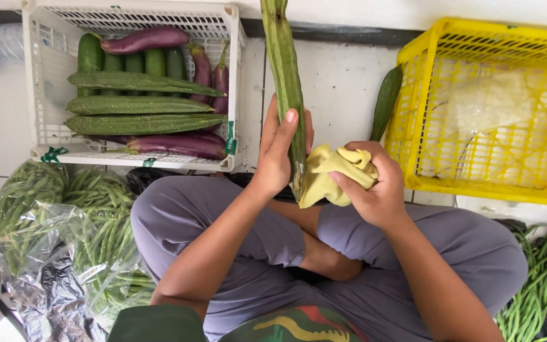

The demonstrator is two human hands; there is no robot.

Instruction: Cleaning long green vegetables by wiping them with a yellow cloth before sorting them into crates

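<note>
A white crate [39, 95] at upper left holds ridged gourds [137, 104], cucumbers [90, 56] and purple eggplants [178, 144]. A yellow crate [425, 120] stands at right with a clear bag [495, 107] inside; one cucumber [386, 101] leans against its left side. Bagged green beans [64, 228] lie at lower left, loose long beans [539, 285] at lower right.

gourds in left crate [39, 76] | empty crate [425, 126] right | bagged beans [45, 215] before left crate
</note>
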